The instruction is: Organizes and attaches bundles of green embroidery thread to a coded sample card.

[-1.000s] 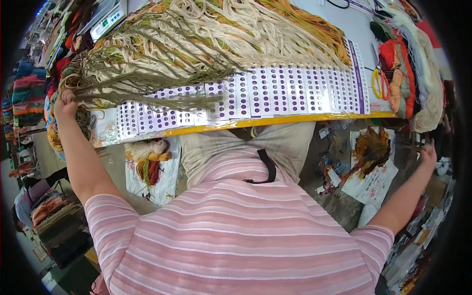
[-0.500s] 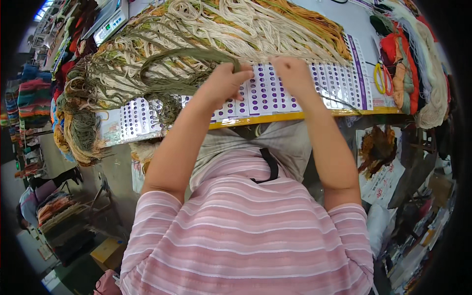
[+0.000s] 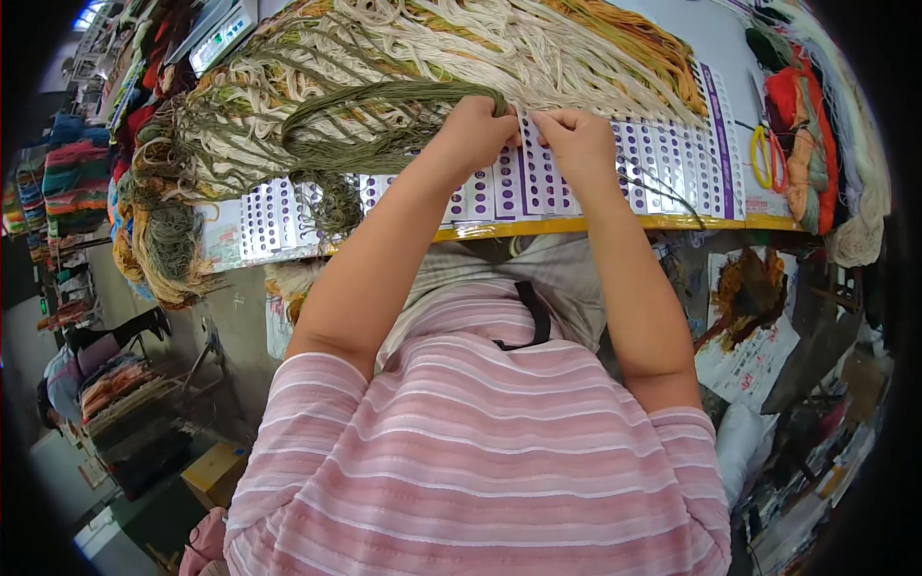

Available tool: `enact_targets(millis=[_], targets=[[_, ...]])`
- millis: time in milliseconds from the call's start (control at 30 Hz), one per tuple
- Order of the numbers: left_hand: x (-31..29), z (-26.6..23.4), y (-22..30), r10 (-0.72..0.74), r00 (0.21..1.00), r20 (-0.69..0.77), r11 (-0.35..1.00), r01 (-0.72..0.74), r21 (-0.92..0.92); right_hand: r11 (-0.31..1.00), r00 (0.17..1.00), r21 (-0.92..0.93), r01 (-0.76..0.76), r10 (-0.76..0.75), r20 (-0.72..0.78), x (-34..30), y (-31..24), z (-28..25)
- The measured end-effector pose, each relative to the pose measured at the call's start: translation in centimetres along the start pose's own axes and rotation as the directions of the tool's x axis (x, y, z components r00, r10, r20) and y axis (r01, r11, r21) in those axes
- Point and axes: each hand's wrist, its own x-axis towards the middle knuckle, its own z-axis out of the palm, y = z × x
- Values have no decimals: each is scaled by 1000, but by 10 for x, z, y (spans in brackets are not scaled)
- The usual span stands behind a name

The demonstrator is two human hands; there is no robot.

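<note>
A hank of olive-green yarn [image 3: 384,93] loops across the left side of the table and runs into my left hand [image 3: 477,132], whose fingers are curled closed around its end. Close by on the right, my right hand [image 3: 579,146] is closed too, thumb and forefinger pinched together; whatever lies between them is too small to make out. Both hands are over the upper edge of white cards [image 3: 538,197] with rows of purple-ringed holes. Beyond them spreads a thick layer of cream yarn [image 3: 451,43], its strands meeting the cards' upper edge.
Orange-brown yarn [image 3: 653,43] lies at the far right, with yellow-and-red-handled scissors [image 3: 768,158] and red yarn [image 3: 789,91] beyond the cards. Far left stands a digital scale [image 3: 221,40]. Tangled green yarn [image 3: 338,206] hangs near the table's yellow front edge [image 3: 519,228].
My left hand has moved right and slightly farther away, its fingers closing and pulling the olive yarn along. It is now nearer my right hand, which stays pinched.
</note>
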Motion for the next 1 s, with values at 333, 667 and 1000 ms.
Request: enact_targets(millis=[333, 667, 1000], targets=[[7, -2, -10, 2, 999, 43, 989, 5, -145, 922, 913, -113, 369, -383, -143, -17, 7, 11], [-11, -47, 9, -101, 995, 2, 792, 82, -604, 755, 785, -426, 498, -601, -149, -22, 10, 24], [-16, -29, 12, -18, 921, 388, 904, 181, -387, 672, 775, -596, 440, -620, -128, -19, 2, 23]])
